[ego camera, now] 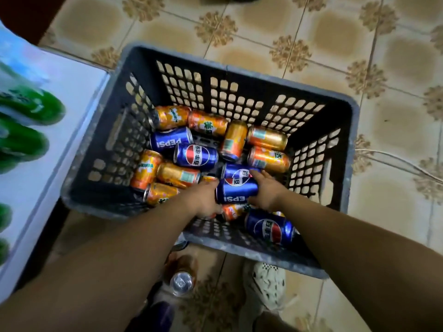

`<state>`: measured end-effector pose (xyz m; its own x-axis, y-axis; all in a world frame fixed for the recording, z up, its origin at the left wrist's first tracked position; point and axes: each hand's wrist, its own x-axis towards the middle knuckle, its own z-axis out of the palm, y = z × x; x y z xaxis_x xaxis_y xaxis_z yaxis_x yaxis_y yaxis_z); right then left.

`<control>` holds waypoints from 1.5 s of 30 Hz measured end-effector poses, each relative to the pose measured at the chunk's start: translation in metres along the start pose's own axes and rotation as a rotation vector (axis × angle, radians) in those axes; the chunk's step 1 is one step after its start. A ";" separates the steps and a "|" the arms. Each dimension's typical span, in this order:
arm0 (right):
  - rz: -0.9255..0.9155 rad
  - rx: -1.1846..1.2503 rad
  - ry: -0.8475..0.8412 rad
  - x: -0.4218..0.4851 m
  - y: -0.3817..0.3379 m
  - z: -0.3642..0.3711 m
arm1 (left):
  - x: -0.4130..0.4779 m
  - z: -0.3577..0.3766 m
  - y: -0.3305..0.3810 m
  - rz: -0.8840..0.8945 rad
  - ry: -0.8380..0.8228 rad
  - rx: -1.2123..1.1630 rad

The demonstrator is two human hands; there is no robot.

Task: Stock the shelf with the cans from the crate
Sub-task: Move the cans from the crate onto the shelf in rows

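I see my left hand [206, 198] and right hand [266, 191] both curled around one blue metal Pepsi can [236, 189] inside the grey perforated plastic crate [263, 77].

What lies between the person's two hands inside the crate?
In the head view, a blue Pepsi can lies on its side between the left hand and the right hand; both hands touch it.

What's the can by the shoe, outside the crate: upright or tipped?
Upright, it seems: the can shows its silver lid facing up at the camera, orange side beneath, beside the white shoe, outside the crate.
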<state>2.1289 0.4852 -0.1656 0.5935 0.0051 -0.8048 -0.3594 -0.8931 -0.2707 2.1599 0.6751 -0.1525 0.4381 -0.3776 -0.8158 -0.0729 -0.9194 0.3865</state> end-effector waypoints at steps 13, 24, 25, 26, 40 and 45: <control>-0.188 0.329 0.416 -0.097 -0.047 -0.022 | -0.069 -0.032 0.018 -0.069 0.240 -0.961; -0.547 0.314 0.583 -0.278 -0.204 -0.076 | -0.314 -0.118 0.030 0.393 0.731 -1.245; -0.605 0.334 0.553 -0.295 -0.218 -0.081 | -0.340 -0.124 0.029 0.436 0.769 -1.214; -0.675 0.360 0.527 -0.316 -0.235 -0.084 | -0.369 -0.129 0.025 0.470 0.809 -1.186; -1.318 0.246 0.318 -0.539 -0.477 0.020 | -0.729 -0.066 -0.107 0.411 1.388 -1.120; -1.415 0.012 0.152 -0.588 -0.543 0.096 | -0.813 0.000 -0.175 0.254 1.560 -1.110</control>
<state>1.9059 1.0101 0.4038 0.5221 0.8274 0.2069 0.5865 -0.1722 -0.7914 1.8169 1.1425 0.4429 0.8467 0.5231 0.0976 -0.0149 -0.1600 0.9870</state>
